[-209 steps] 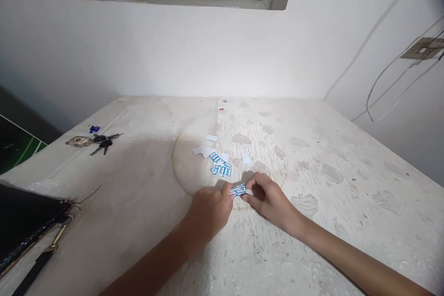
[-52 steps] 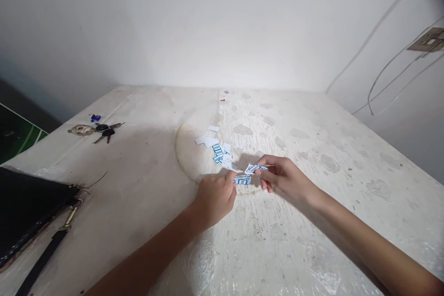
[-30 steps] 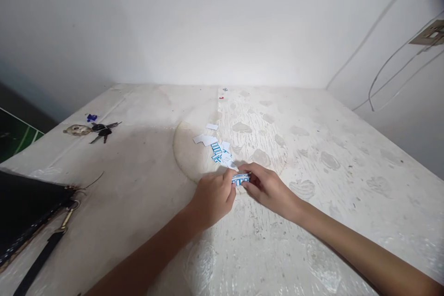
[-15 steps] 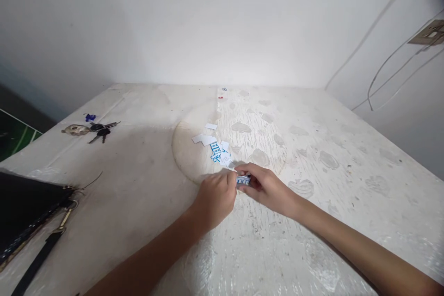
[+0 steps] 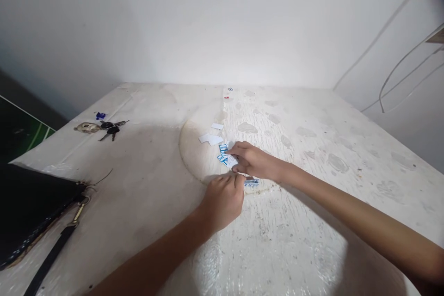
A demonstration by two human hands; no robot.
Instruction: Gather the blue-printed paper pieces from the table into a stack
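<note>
My left hand (image 5: 225, 201) is closed, pinching a small stack of paper cards (image 5: 252, 182) with blue printing; the stack's end sticks out to the right of its fingertips. Just beyond it, my right hand (image 5: 255, 159) reaches over a small pile of loose cards, thumb and index finger apart. Its index fingertip touches a blue-and-white card (image 5: 222, 151), and a white card with faint lines (image 5: 231, 161) shows between thumb and finger. Blank white cards (image 5: 211, 139) lie beside the pile, overlapping. A single white card (image 5: 217, 126) is farther back.
Keys (image 5: 111, 128) on a ring with a pale tag (image 5: 87, 127) lie at the left, near a crumpled blue scrap (image 5: 100, 115). A black pouch (image 5: 38, 208) with a strap sits at front left. The table's plastic-covered top (image 5: 149, 222) meets a white wall (image 5: 194, 32). Cables (image 5: 388, 78) hang at right.
My right hand has left the stack in my left hand and moved forward and left onto the loose cards. My left hand keeps the stack. The whole view has shifted slightly.
</note>
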